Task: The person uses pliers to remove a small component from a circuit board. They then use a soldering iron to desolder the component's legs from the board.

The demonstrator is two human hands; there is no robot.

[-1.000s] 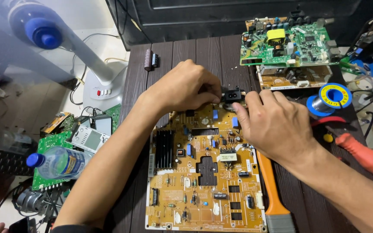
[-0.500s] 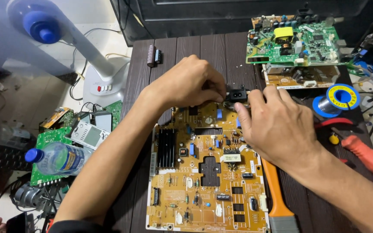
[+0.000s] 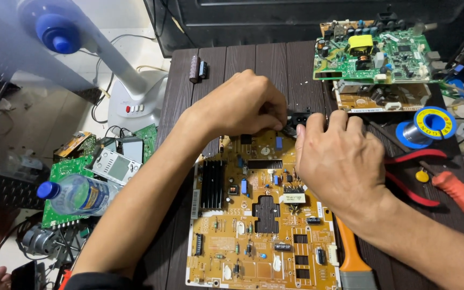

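Note:
A tan circuit board (image 3: 261,225) with a black heat sink lies flat on the dark wooden table (image 3: 243,59). At its far edge sits a small black socket part (image 3: 301,116). My left hand (image 3: 243,104) is curled over that edge, fingertips touching the black part from the left. My right hand (image 3: 339,156) rests on the board's right side, with its fingers pinching the same black part from the right. The fingers hide most of the part.
Green circuit boards (image 3: 374,51) are stacked at the back right, beside a blue solder spool (image 3: 428,126). Red-handled pliers (image 3: 412,177) and orange-handled tools (image 3: 353,255) lie to the right. Two small black cylinders (image 3: 197,70) stand far left. A white fan base (image 3: 135,107), a water bottle (image 3: 76,194) and boards sit on the floor.
The view has shifted slightly, so everything sits a little lower and further right. Both hands stay on the black part at the board's far edge.

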